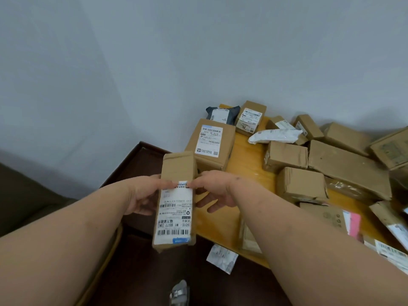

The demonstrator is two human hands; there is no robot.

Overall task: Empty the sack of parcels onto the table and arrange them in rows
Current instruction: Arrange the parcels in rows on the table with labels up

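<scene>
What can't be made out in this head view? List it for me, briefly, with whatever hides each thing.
- Held box: underside and far fingers of the left hand and right hand, hidden behind the box.
- Parcels at the right edge: cut off by the frame.
- Flat parcel on the table: partly covered by the right forearm.
- Labels on far boxes: too small and blurred to read.
- Sack: not identifiable anywhere.

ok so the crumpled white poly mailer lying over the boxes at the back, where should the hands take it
Pinch the white mailer at its left end, the loose tip that hangs off the small boxes over bare table. Come from the near left, where open tabletop leaves room; boxes crowd its right end. It looks soft, so a pinch should lift it. Both hands are busy with the long box.
</scene>
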